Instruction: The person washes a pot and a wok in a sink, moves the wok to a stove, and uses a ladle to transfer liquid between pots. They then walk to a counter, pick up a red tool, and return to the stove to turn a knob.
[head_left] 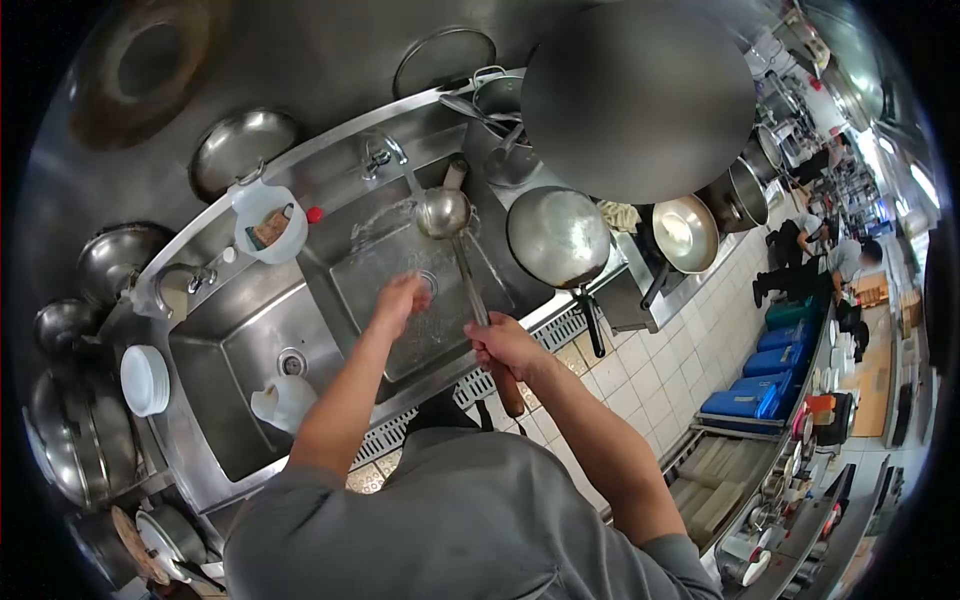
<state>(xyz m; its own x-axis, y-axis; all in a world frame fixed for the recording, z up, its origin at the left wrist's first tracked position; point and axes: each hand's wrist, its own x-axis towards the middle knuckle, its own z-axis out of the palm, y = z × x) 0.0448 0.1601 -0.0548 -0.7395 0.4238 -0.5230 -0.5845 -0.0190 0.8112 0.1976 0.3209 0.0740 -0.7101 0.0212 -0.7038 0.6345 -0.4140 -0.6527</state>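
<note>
My right hand (507, 345) is wrapped round the long handle of a metal ladle (443, 213), whose wooden end sticks out below my fist. The ladle's round bowl lies under the tap (390, 152), with running water reaching it. Over the right-hand sink basin (350, 290), my left hand (402, 302) hangs with its fingers apart and nothing visible in them. It is near the drain and a little way from the ladle handle. Wet streaks and some foam show on the basin floor. A brown cylindrical object (455, 173) stands in the basin's back corner behind the ladle.
A wok (558, 237) rests on the counter right of the basin, with a pan (685, 233) farther right. A white container (270, 222) holding sponges sits behind the sinks. A white jug (285, 402) lies in the left basin (215, 360). Other people (845, 262) work farther off.
</note>
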